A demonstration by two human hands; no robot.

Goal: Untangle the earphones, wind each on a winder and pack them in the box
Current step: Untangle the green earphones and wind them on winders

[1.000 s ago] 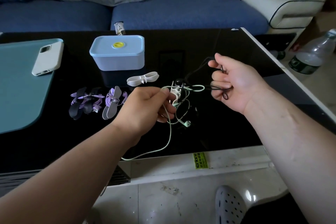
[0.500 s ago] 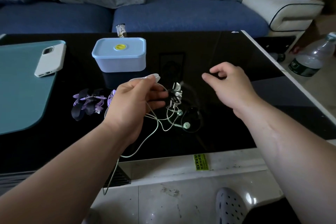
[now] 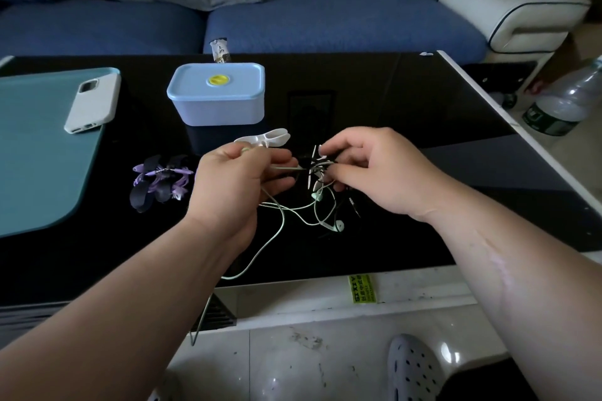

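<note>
Above the black table [image 3: 407, 114], my left hand [image 3: 234, 182] pinches the pale green earphone cable [image 3: 280, 228], which hangs in loops and trails off the front edge. My right hand [image 3: 374, 169] grips a white winder [image 3: 317, 169] wrapped with black cable, close to my left fingers. Green earbuds [image 3: 337, 225] dangle under the winder. An empty white winder [image 3: 264, 139] lies just behind my left hand. Purple earphones wound on dark winders [image 3: 159, 184] lie to the left. The light blue box [image 3: 216, 93] stands shut behind them.
A white phone [image 3: 93, 101] rests on a teal mat [image 3: 35, 153] at the left. A plastic bottle [image 3: 566, 101] lies on the floor at the right. A blue sofa [image 3: 325, 19] runs behind the table. A grey shoe [image 3: 413, 368] shows below.
My right hand has come in from the right and taken hold of the winder with the black cable. Both hands now meet over the tangle; my left hand has shifted slightly.
</note>
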